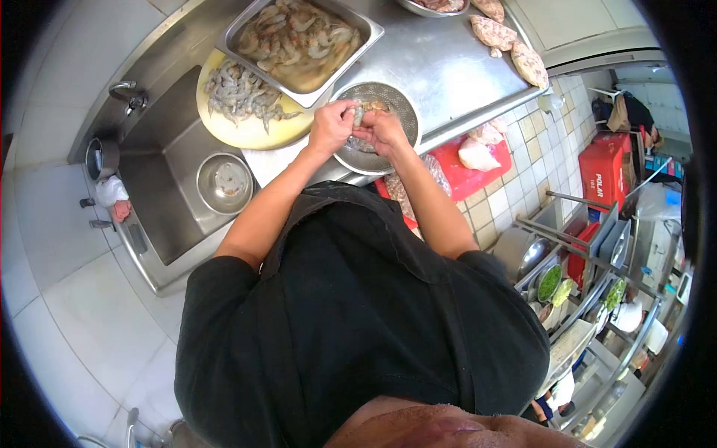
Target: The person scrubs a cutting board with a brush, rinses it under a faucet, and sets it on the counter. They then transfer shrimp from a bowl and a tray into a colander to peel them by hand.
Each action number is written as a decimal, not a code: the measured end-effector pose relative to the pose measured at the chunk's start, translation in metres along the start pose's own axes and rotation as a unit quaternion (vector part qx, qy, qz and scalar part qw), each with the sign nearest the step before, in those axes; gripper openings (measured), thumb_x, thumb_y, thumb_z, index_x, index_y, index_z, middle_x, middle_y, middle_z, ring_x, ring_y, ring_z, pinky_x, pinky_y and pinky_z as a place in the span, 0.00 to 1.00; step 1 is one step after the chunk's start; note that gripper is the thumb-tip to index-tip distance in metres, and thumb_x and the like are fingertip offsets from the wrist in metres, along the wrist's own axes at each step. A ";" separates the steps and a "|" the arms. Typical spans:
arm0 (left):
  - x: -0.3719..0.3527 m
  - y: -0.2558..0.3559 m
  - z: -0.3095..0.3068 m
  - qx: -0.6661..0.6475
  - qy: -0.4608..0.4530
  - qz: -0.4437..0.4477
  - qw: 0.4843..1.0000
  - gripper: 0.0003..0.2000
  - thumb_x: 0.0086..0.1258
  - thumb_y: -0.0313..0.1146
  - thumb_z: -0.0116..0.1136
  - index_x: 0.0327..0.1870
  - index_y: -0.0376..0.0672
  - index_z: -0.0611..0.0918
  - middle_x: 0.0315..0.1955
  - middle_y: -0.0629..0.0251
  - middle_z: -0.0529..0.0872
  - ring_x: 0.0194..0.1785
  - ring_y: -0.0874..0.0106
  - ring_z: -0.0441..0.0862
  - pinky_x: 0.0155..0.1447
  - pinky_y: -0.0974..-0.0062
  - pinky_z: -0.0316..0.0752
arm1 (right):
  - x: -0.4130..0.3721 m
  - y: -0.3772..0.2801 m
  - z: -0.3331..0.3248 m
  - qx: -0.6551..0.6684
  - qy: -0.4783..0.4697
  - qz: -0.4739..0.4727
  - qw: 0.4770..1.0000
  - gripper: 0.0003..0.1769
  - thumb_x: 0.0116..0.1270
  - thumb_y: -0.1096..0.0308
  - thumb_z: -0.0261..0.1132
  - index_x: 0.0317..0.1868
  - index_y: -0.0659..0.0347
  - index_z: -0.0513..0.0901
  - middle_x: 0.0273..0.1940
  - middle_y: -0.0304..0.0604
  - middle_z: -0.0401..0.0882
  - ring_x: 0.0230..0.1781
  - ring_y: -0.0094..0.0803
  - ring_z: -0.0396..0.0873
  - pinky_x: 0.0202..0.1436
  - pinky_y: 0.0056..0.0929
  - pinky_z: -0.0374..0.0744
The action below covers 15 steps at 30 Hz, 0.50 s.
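Observation:
Over a perforated metal colander, my left hand and my right hand meet with fingers pinched on one small grey shrimp. Some shrimp pieces lie in the colander behind my fingers. To the left, a heap of grey shrimp rests on a round yellow board. A rectangular steel pan overlaps the board's far side and holds many shrimp in murky liquid.
A sink with a metal bowl is at left. Raw meat pieces lie on the steel counter. A red tray with meat sits lower right of the counter, near shelving and a red cooler.

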<state>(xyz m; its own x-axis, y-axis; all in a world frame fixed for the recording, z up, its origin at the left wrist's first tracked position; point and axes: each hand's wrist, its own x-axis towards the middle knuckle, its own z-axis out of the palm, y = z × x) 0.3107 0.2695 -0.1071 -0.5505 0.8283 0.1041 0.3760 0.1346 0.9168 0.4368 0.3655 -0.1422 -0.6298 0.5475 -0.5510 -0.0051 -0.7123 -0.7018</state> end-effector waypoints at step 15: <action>0.007 0.000 0.007 -0.150 -0.043 -0.068 0.985 0.14 0.63 0.29 0.68 0.48 0.33 0.86 0.39 0.57 0.90 0.41 0.66 0.87 0.47 0.71 0.80 | -0.026 -0.025 0.013 -0.255 0.089 -0.230 0.935 0.17 0.64 0.66 0.70 0.50 0.69 0.86 0.35 0.47 0.89 0.33 0.25 0.85 0.38 0.24 0.81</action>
<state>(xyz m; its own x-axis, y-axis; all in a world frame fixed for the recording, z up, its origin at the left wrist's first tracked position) 0.3121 0.2792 -0.1095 -0.5099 0.8588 -0.0496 0.0582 0.0920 0.9941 0.4427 0.3633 -0.1047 -0.5126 0.8411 -0.1729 0.1566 -0.1064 -0.9819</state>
